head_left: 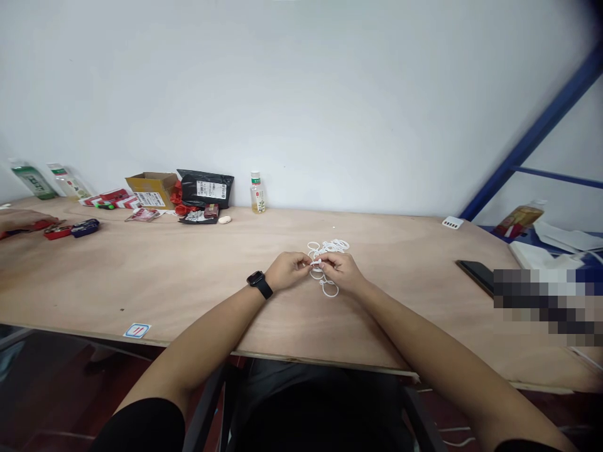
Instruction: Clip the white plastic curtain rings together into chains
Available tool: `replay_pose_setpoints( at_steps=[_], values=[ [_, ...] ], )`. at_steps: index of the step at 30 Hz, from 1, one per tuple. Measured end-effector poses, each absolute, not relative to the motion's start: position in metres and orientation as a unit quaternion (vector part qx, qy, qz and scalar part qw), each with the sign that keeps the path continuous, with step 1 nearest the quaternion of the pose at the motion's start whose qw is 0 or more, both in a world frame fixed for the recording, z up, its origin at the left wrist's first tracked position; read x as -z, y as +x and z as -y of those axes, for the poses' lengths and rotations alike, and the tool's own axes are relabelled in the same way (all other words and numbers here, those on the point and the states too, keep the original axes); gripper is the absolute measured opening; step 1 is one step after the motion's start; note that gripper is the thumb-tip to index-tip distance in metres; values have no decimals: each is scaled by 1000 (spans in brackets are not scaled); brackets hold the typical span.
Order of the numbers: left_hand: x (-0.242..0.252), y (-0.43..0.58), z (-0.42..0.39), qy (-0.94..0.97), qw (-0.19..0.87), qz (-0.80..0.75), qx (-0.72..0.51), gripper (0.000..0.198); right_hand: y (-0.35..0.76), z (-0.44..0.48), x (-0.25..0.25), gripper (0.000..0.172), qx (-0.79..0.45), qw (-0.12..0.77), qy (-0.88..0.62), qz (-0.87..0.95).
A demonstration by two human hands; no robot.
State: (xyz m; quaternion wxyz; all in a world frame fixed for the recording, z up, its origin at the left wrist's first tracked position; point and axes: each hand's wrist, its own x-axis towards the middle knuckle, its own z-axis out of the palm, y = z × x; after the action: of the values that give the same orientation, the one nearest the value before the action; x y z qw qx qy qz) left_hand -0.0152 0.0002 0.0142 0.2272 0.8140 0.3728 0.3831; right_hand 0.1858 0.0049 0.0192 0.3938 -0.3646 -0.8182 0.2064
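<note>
Above the middle of the table, my left hand, with a black watch on its wrist, pinches a thin white strip between thumb and fingertips. My right hand grips the same strip from the other side, and both hands are closed with their fingertips almost meeting. It looks like a white cable tie, though its ends are partly covered by my fingers. Just behind my hands lies a loose pile of white loops. One single white loop rests nearer to me, below my right hand.
Along the wall stand a bottle, a black parcel bag and an open cardboard box. Another person's hand is at the far left, near red and blue pouches. A dark phone-like slab lies to the right.
</note>
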Motion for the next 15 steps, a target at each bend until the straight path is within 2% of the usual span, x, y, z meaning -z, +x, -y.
replay_pose_setpoints(
  at_steps=[15],
  values=[
    [-13, -11, 2, 847, 181, -355, -353, 13, 184, -12, -11, 27, -165, 401, -403, 806]
  ],
)
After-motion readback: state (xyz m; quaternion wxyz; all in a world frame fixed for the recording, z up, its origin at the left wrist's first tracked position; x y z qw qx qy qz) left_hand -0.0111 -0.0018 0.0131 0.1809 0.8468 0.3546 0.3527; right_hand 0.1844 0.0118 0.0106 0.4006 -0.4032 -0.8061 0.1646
